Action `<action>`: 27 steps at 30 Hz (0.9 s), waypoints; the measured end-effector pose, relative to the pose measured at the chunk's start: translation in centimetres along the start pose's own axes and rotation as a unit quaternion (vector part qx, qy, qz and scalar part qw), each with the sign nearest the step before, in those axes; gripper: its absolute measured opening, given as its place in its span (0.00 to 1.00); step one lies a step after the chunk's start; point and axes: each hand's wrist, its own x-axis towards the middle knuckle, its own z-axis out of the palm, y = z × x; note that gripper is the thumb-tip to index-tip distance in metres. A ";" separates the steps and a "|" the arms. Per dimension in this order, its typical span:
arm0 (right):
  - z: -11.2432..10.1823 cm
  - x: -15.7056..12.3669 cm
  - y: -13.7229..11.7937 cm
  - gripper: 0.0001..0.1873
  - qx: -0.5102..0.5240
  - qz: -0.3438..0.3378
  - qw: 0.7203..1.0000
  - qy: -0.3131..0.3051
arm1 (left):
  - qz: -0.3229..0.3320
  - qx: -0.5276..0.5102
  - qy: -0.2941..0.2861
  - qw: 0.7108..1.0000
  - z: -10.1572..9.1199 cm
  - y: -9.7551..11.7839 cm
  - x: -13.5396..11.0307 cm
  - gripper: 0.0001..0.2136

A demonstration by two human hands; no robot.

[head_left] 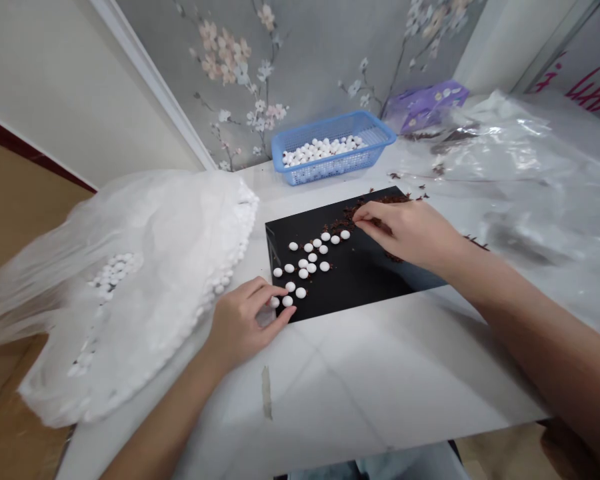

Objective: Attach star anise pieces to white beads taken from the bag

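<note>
White egg-shaped beads (325, 267) lie scattered over the left half of a black board (365, 280). At the board's near left corner is my left hand (245, 317), its thumb and index finger apart around a couple of the beads; whether they touch is unclear. Small dark reddish-brown pieces (344, 223) are heaped along the far right of the board. Over this heap my right hand (397, 227) has thumb and index finger pinched together at its edge. Anything between those fingertips is too small to make out.
Behind the board stands a blue basket (340, 163) holding many white beads. A translucent white bag (165, 293) full of beads spreads at left. Clear plastic (540, 200) covers the right side, near a purple package (433, 107). The white table's (340, 393) front edge is close.
</note>
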 end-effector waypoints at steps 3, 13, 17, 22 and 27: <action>-0.1 -0.2 -0.9 0.09 0.071 -0.011 0.997 0.029 | 0.007 0.005 -0.002 1.000 0.1 -0.1 -0.1 0.06; 2.5 -2.5 -7.2 0.03 0.402 -0.039 0.911 0.078 | -0.189 -0.318 0.013 0.929 1.1 3.1 -0.2 0.08; 3.2 -3.1 -8.2 0.05 0.453 -0.058 0.889 0.026 | -0.221 -0.370 0.001 0.902 1.2 2.9 0.1 0.07; 3.6 -3.4 -8.4 0.04 0.458 -0.062 0.886 0.031 | -0.245 -0.392 -0.011 0.887 1.3 2.4 0.3 0.07; 3.6 -3.3 -8.5 0.02 0.441 -0.066 0.895 0.016 | -0.242 -0.396 -0.018 0.886 1.4 2.2 0.3 0.07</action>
